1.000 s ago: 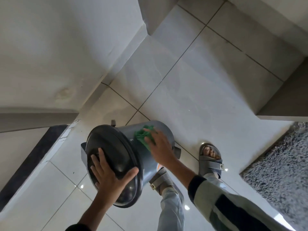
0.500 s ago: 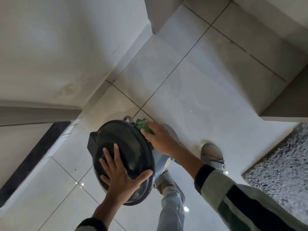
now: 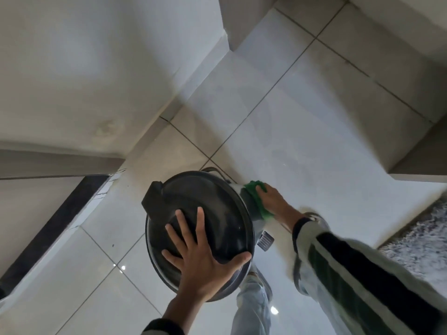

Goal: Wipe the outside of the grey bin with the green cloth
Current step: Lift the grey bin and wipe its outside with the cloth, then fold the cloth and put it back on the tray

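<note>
- My left hand (image 3: 200,259) lies flat, fingers (image 3: 180,223) spread, on the lid (image 3: 212,213) of the grey bin (image 3: 249,201), which stands on the floor (image 3: 302,131) at my feet; nothing gripped.
- Right hand (image 3: 272,201) presses the green cloth (image 3: 257,199) to the bin's right side; fingers on the cloth, whether curled round it I can't tell.
- Risk: the bin tips or skids on glossy tile if I push sideways too hard; cloth may slip off.
- Room: wall (image 3: 84,68) close on left, rug (image 3: 418,240) on right, pedal (image 3: 264,240) near my leg; far side open.
</note>
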